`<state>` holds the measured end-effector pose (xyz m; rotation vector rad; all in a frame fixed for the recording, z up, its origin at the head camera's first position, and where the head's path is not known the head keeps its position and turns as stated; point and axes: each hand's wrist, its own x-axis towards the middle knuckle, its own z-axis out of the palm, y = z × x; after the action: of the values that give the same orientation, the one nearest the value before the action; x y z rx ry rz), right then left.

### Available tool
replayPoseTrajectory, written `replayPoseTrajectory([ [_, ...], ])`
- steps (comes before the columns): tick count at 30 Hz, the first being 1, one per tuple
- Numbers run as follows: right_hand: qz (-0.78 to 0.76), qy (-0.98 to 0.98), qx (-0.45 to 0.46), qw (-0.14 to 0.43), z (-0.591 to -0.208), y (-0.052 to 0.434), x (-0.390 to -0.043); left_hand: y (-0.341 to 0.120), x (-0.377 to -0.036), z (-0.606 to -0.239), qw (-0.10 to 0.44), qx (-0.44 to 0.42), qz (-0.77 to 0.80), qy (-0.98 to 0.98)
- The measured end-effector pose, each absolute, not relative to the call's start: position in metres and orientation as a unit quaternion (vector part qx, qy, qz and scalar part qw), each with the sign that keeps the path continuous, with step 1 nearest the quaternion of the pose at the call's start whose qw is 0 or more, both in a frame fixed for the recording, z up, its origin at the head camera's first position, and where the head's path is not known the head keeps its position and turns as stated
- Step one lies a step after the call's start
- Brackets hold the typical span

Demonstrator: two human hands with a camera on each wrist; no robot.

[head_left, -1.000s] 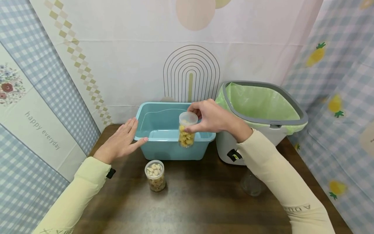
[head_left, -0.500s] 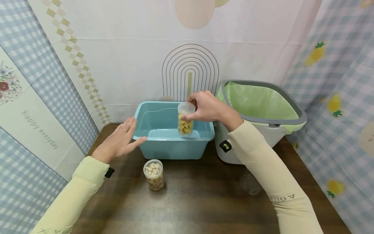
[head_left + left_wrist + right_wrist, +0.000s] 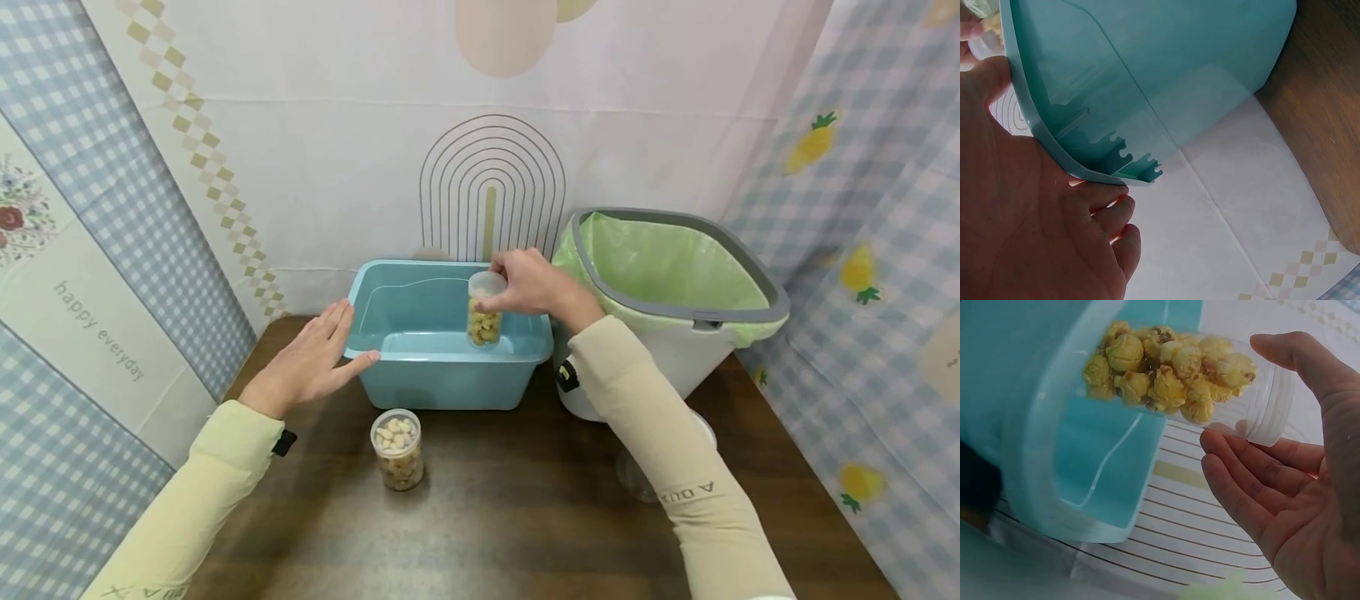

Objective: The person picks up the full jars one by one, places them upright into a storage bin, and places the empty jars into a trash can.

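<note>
Inside the teal bin (image 3: 420, 333), near its right wall, a clear popcorn jar (image 3: 485, 313) stands upright, gripped at its lid end by the right hand (image 3: 532, 283), whose fingers and thumb curl round the top; the right wrist view shows the fingertips on the jar's rim. The left hand (image 3: 311, 362) lies flat with straight fingers against the bin's left rim, thumb touching the edge. In front of the bin a second jar (image 3: 397, 448) stands on the dark wooden table (image 3: 510, 517). A grey waste bin (image 3: 675, 283) with a green liner stands just right of the teal bin
</note>
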<state>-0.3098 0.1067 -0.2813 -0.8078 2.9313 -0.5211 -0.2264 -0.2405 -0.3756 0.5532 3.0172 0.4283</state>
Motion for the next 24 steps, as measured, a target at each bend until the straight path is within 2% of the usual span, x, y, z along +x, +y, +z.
replayPoseTrajectory([
  [24, -0.156, 0.961, -0.218, 0.060, -0.346, 0.114, -0.342, -0.240, -0.226, -0.379, 0.022, 0.175, 0.144, 0.974],
])
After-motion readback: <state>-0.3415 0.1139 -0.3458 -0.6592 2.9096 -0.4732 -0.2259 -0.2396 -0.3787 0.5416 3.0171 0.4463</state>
